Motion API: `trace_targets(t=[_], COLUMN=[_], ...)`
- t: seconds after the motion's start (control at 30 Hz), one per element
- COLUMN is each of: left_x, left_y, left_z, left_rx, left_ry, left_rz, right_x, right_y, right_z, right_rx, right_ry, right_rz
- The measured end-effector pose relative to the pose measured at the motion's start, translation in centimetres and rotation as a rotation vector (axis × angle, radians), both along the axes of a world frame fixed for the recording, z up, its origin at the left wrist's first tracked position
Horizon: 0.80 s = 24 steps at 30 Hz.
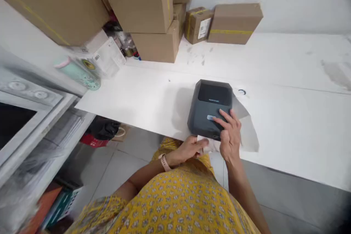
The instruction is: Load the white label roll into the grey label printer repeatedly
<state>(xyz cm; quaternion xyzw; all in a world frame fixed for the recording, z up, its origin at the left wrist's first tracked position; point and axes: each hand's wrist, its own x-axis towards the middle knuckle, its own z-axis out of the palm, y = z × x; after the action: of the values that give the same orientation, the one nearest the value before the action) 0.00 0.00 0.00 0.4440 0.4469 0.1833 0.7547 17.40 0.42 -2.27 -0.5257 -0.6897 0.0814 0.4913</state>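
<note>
A dark grey label printer [210,108] sits near the front edge of the white table [287,117]. A white label strip [210,145] sticks out of its front slot. My left hand [189,150], with a watch on the wrist, pinches the left end of that strip. My right hand [229,135] rests on the printer's front right corner, fingers spread over the lid and the strip's right end. A clear plastic sheet [246,128] lies under and to the right of the printer.
Several brown cardboard boxes [153,14] are stacked at the back left, two smaller ones [233,22] against the wall. A pale green bottle [79,73] and plastic packets lie left. A white shelf unit [33,117] stands at the left; bags lie on the floor.
</note>
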Motion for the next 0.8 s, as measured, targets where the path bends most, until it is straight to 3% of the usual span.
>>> trace_targets(t=[0.13,0.33,0.43,0.5,0.67,0.73,0.8], left_x=[0.1,-0.4,-1.6,-2.6,-4.3,-4.3,-4.0], left_y=[-0.2,-0.1,0.0,-0.1,0.3,1.2,2.6], left_z=[-1.0,-2.1,-2.3,-2.3,-2.1,-2.1,-2.2], left_rx=[0.019,0.074,0.230,0.397,0.673,0.729,0.749], left_ry=[0.008,-0.006,0.058,0.157,0.199,0.167,0.154], left_rz=[0.005,-0.027,-0.027,0.075,0.574,0.666,0.672], right_x=[0.0,-0.8,-1.1,-1.2,-1.1,-1.0,-0.8], right_y=[-0.2,-0.6,-0.3,-0.4,-1.5,-1.5,-1.1], right_z=[0.1,1.3,1.1,0.5,-1.2,-1.2,-0.7], right_rx=[-0.007,-0.054,-0.116,-0.140,-0.113,-0.105,-0.100], right_ry=[-0.042,-0.294,-0.273,-0.176,0.181,0.248,0.264], right_rz=[-0.023,-0.176,-0.129,-0.067,-0.085,-0.095,-0.079])
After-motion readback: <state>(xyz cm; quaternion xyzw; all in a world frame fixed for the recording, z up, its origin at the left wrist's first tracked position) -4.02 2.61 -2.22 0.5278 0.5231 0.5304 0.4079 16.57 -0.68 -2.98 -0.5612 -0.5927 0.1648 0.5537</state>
